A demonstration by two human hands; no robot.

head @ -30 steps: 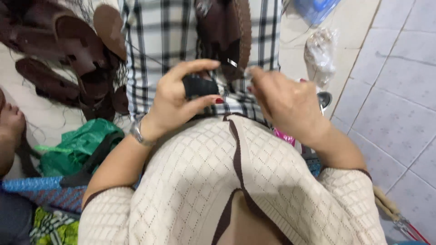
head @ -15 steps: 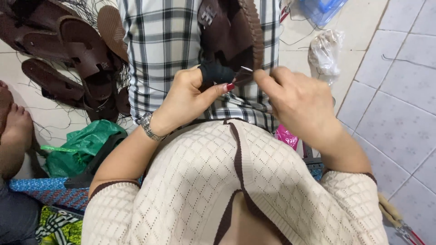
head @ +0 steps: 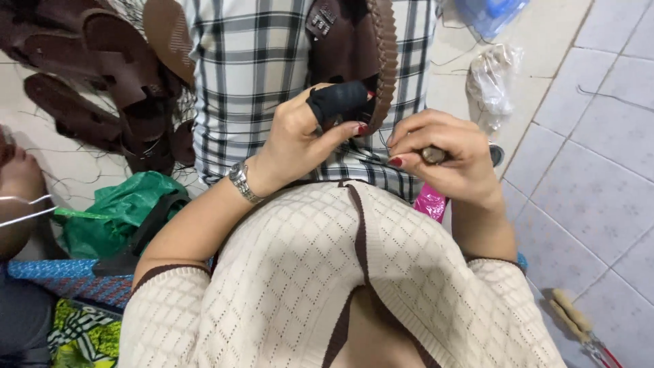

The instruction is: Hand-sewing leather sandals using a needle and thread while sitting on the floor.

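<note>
My left hand point(head: 300, 136): fingers curled, forefinger in a black cloth guard point(head: 338, 101), pinching the edge of the dark brown leather sandal with a braided rim point(head: 371, 54) at 12 o'clock.
My right hand point(head: 446, 157): closed round a small awl-like tool with a brownish handle point(head: 433, 155) (tip hidden).
Risk: the point could slip off stiff leather and jab my bare thumb.
Outward: checked cloth point(head: 252, 61) across my lap, smooth; crumpled green plastic bag point(head: 112, 211) at 9 o'clock; glossy tiled floor point(head: 593, 177) at 3 o'clock.
</note>
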